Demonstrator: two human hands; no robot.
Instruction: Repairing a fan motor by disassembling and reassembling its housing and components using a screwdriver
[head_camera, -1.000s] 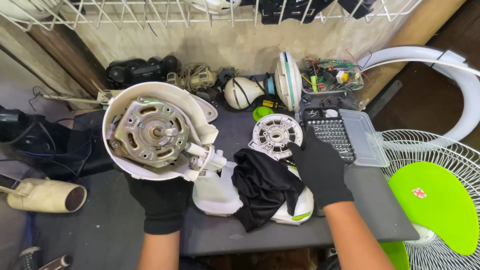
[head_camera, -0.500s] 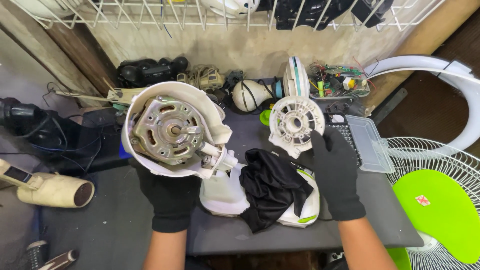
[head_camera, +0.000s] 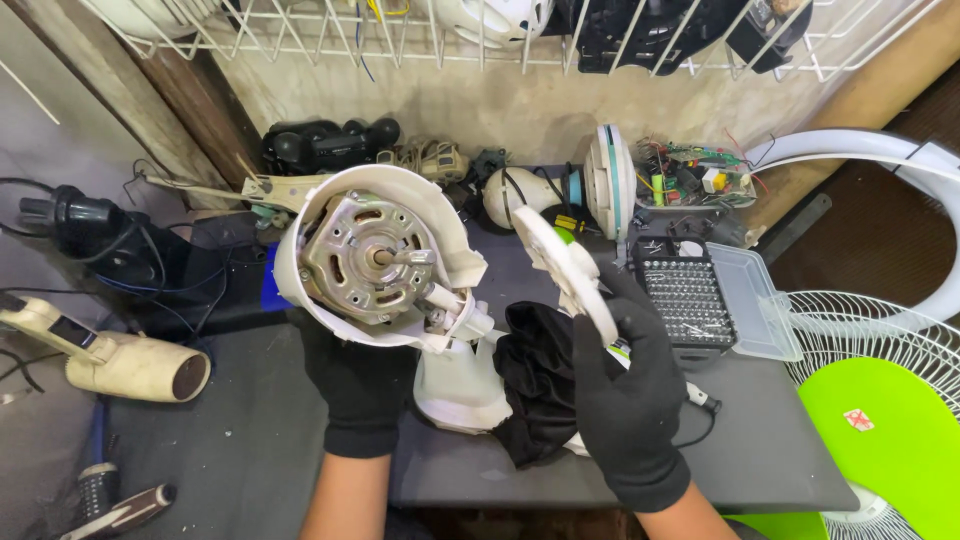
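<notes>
Head view: one moment at a cluttered repair bench.
Fan motor (head_camera: 368, 262): bare metal, shaft showing, seated in its white housing (head_camera: 440, 215), held above the grey table (head_camera: 740, 470).
Left hand (head_camera: 355, 385): gloved, clamped under the housing.
Right hand (head_camera: 625, 400): gloved, gripping a white round cover (head_camera: 565, 268), edge-on, apart from the motor.
Progress: cover looks off; motor not yet removed.
Nearby: black cloth (head_camera: 535, 385), screwdriver bit case (head_camera: 688, 298).

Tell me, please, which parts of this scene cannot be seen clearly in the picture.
Head view:
- Left hand: its fingers hidden behind the motor housing.
- White cover in the right hand: turned edge-on, so its face is unseen.
- Black cloth: hides what lies beneath.
- Bit case: bits too small to tell.
- Green blade: cut by the frame edge.
</notes>
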